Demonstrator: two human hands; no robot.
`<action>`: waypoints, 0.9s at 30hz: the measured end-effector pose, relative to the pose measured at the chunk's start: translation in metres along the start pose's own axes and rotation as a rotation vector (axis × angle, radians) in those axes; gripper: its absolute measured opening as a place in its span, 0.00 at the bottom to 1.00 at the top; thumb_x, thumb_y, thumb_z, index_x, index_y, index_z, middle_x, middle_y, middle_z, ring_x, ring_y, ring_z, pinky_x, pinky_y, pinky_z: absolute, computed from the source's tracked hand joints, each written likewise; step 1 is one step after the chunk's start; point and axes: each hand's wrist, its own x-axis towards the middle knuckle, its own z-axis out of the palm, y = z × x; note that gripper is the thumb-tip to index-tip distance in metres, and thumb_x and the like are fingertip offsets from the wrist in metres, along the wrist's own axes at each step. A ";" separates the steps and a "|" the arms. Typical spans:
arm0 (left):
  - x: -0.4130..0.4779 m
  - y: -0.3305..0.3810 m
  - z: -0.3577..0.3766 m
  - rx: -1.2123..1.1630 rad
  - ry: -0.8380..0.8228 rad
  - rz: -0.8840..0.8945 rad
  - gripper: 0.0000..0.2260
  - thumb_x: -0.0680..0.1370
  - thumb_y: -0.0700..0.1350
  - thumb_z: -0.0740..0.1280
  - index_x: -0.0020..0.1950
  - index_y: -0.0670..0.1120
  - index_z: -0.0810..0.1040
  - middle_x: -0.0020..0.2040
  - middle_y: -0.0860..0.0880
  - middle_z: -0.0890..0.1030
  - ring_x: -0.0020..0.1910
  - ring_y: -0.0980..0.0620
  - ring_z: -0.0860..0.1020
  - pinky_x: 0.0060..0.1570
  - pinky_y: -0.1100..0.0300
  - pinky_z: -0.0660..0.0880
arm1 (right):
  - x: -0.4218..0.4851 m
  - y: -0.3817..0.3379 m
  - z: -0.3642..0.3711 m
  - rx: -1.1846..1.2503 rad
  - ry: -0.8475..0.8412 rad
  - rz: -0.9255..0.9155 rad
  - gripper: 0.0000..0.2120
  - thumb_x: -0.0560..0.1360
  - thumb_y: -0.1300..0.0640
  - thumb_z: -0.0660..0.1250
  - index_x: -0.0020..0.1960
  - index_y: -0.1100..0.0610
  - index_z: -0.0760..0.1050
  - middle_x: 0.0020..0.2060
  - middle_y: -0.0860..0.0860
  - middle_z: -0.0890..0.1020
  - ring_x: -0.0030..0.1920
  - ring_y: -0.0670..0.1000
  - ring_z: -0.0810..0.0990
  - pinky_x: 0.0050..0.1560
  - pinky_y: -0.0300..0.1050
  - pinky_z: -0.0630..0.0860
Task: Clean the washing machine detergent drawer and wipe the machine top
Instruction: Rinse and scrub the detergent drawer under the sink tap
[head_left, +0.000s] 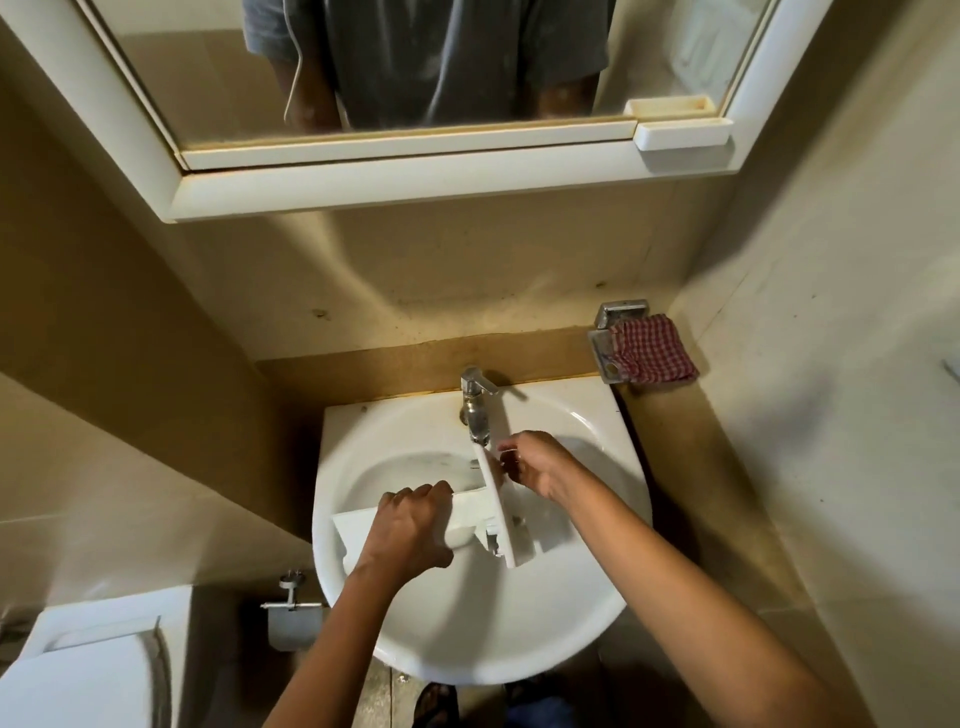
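Note:
A white plastic detergent drawer (488, 519) lies across the bowl of a white sink (467, 634), its front panel standing up towards the tap. My left hand (413, 525) grips the drawer's body from above. At the top of the front panel, just under the spout, the fingers of my right hand (530, 462) curl against the panel's edge. The chrome tap (475, 402) stands behind the drawer; I cannot tell whether water runs.
A red checked cloth (652, 348) hangs over a metal soap dish (610, 343) on the wall at right. A mirror cabinet (415, 156) juts out above. A toilet cistern (88, 670) and a paper holder (291, 618) sit at lower left.

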 end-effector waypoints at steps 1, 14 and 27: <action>0.000 0.001 0.001 -0.001 -0.001 -0.004 0.23 0.48 0.48 0.75 0.38 0.45 0.71 0.28 0.51 0.74 0.24 0.44 0.73 0.29 0.61 0.61 | 0.005 0.005 -0.002 0.053 0.033 -0.011 0.11 0.77 0.68 0.58 0.38 0.60 0.73 0.33 0.54 0.74 0.34 0.49 0.72 0.36 0.39 0.69; -0.036 -0.032 -0.006 -0.098 0.127 0.041 0.29 0.48 0.53 0.78 0.44 0.49 0.70 0.30 0.54 0.74 0.28 0.48 0.75 0.33 0.60 0.63 | 0.035 0.011 0.020 0.250 -0.196 0.040 0.14 0.73 0.75 0.47 0.40 0.64 0.68 0.32 0.56 0.66 0.28 0.50 0.65 0.36 0.38 0.67; -0.085 -0.032 0.001 0.021 0.440 0.107 0.31 0.52 0.52 0.82 0.47 0.50 0.69 0.35 0.51 0.79 0.34 0.47 0.77 0.41 0.56 0.64 | 0.006 0.019 0.033 0.595 -0.044 0.140 0.14 0.77 0.74 0.49 0.48 0.71 0.74 0.49 0.64 0.77 0.58 0.60 0.78 0.36 0.39 0.81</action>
